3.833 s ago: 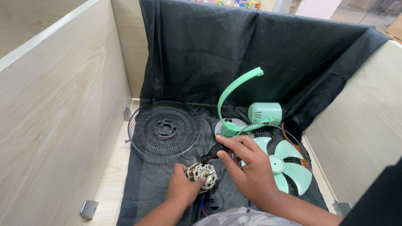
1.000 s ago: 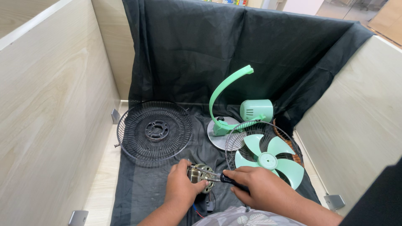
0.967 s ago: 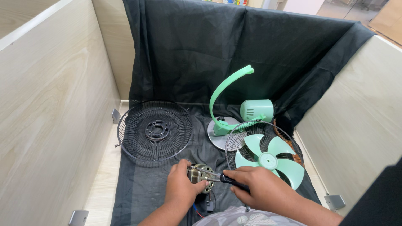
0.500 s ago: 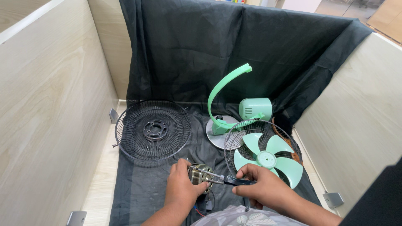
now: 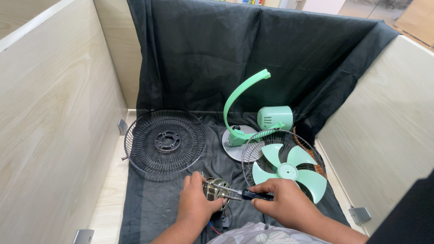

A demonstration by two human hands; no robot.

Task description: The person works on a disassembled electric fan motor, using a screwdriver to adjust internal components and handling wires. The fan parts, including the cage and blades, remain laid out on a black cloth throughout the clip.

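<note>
My left hand (image 5: pixel 195 202) grips a small metal fan motor (image 5: pixel 216 190) with copper windings, low over the black cloth. My right hand (image 5: pixel 284 203) holds a black-handled screwdriver (image 5: pixel 246 194) whose shaft points left into the motor. Red and blue wires hang under the motor. Just beyond my right hand lies a green fan blade (image 5: pixel 285 170) resting in a wire grille (image 5: pixel 253 149).
A black rear grille (image 5: pixel 163 141) lies at the left on the black cloth (image 5: pixel 149 203). A green curved stand on a round base (image 5: pixel 238 131) and a green motor cover (image 5: pixel 274 117) stand behind. Wooden walls (image 5: pixel 54 117) close in both sides.
My right hand drew back to the right along the screwdriver, so more of the shaft shows. The view shifted slightly; the fan parts lie as before.
</note>
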